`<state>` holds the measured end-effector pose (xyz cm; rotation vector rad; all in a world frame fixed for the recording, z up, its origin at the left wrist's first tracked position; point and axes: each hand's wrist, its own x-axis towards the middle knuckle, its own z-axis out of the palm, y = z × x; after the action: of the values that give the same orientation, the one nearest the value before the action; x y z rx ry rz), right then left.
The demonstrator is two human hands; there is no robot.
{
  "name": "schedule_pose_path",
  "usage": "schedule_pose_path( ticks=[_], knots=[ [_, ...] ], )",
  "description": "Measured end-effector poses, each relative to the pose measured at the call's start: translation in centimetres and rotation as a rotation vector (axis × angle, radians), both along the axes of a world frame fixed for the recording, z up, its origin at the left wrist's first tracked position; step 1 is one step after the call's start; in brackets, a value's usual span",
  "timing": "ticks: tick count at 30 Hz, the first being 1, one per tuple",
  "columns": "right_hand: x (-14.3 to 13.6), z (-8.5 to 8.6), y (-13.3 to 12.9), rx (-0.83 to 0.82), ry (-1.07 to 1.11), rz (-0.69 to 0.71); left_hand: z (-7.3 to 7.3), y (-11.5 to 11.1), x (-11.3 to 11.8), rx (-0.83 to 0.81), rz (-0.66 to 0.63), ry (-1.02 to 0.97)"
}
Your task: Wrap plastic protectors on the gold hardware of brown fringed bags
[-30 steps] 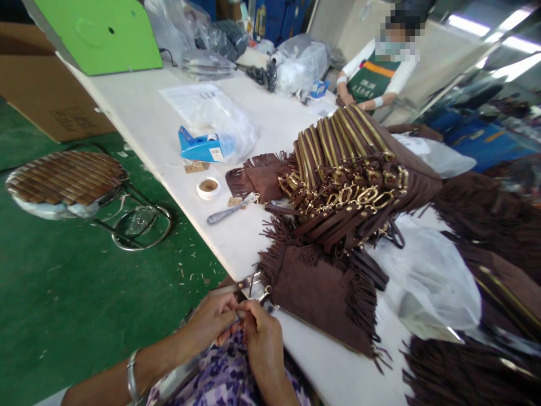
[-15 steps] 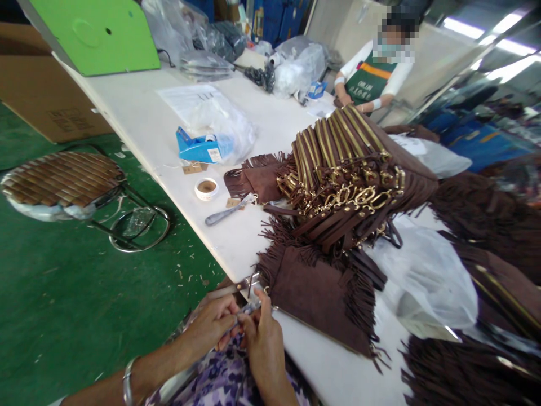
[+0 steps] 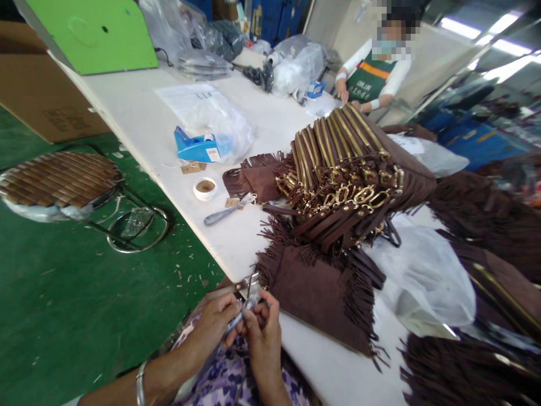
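"Say, where's the wrapped strap [image 3: 233,323]?"
"Left of the near brown bag [image 3: 319,290], pinched in my left hand [image 3: 208,324] and right hand [image 3: 265,341]; light, even fingertip pressure should keep its plastic [image 3: 252,301] smooth"

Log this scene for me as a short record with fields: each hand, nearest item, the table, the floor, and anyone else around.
Left hand: hand pinching a thin grey wrapped strip, silver bangle on its wrist
Right hand: hand fingering the same strip
Nearest item: brown fringed bag, lying flat
Table: white top; heaped brown bags with gold zips, blue tape dispenser, white-rimmed roll
Floor: green; slatted-seat stool, cardboard box
Others: one person, green apron, far side
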<state>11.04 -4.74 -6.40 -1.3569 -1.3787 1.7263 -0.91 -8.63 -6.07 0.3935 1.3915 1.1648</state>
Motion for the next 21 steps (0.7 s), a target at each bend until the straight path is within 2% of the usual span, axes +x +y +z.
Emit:
schedule_pose_path(
  ticks=[3,6,12,17,21],
  knots=[
    [-0.4,-0.3,-0.2,-0.028,0.099,-0.080,0.7,-0.1,0.3,0.005,0.047,0.017],
    [-0.7,-0.3,-0.2,-0.030,0.134,-0.087,1.0,-0.2,0.3,-0.004,0.086,-0.023],
    [-0.8,0.4,-0.1,-0.089,0.171,-0.051,0.1,-0.3,0.1,-0.131,0.146,-0.217],
    [-0.8,0.4,0.1,-0.140,0.244,-0.074,0.1,0.1,-0.3,-0.250,0.131,-0.475],
    [-0.8,0.6,-0.1,-0.193,0.279,-0.063,0.9,0.4,-1.1,-0.362,0.027,-0.669]
  ],
)
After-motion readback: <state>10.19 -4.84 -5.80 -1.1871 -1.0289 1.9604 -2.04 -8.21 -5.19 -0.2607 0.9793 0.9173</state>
